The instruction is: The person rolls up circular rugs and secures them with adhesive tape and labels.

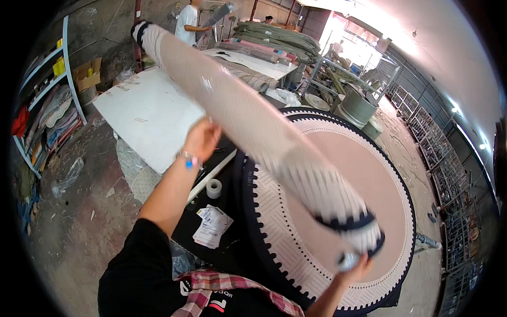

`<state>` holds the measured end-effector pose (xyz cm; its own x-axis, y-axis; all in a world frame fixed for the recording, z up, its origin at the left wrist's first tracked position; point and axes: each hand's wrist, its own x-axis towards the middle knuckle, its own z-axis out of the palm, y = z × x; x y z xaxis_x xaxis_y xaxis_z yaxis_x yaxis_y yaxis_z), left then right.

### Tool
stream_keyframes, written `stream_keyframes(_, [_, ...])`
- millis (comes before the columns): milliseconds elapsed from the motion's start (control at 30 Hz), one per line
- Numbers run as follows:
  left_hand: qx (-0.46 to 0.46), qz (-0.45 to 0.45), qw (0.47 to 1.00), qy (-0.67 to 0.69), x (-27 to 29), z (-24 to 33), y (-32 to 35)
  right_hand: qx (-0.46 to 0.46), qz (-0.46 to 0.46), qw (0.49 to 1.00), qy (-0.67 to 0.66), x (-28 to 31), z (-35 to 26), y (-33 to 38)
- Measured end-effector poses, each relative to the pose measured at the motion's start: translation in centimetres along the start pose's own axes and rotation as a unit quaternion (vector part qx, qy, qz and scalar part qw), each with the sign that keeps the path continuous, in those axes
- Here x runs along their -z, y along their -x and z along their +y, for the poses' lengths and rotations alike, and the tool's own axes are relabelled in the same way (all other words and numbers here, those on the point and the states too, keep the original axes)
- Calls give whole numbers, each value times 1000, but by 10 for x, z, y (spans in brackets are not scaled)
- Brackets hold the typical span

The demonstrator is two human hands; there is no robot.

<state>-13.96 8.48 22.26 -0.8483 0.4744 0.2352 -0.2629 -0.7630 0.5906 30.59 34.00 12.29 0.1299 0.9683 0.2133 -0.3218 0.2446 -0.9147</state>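
A long rolled rug [248, 121], pale pink with a dark scalloped edge and a shiny clear wrap, slants in the air from upper left to lower right, slightly smeared by motion. My left hand [203, 138] is closed against its lower side near the middle, the fingertips partly hidden. At its near end, my right hand [358, 269] is closed around a roll of clear tape [347, 261], its fingers next to the rug's dark edge. Beneath lies a round pink rug [338, 153] with a cream patterned border, spread flat on top of other dark-edged rounds.
Paper labels [212, 226] and another tape roll [214, 188] lie on the dark surface left of the round rug. A white table [153, 113] stands beyond my left arm. Shelves [50, 84] line the far left. A person [186, 25] works at the back beside stacked green rolls [277, 39].
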Motion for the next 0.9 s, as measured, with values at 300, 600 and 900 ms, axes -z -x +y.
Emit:
stream_keyframes(300, [29, -185, 937, -296, 21, 5, 70, 6, -367, 924, 111, -361, -11, 43])
stream_keyframes(600, [-85, -45, 767, -635, 75, -52, 182, -322, -531, 782, 54, -273, 67, 238])
stream_keyframes(900, [136, -182, 560, -797, 137, -85, 199, -155, -475, 820, 279, -86, 46, 99])
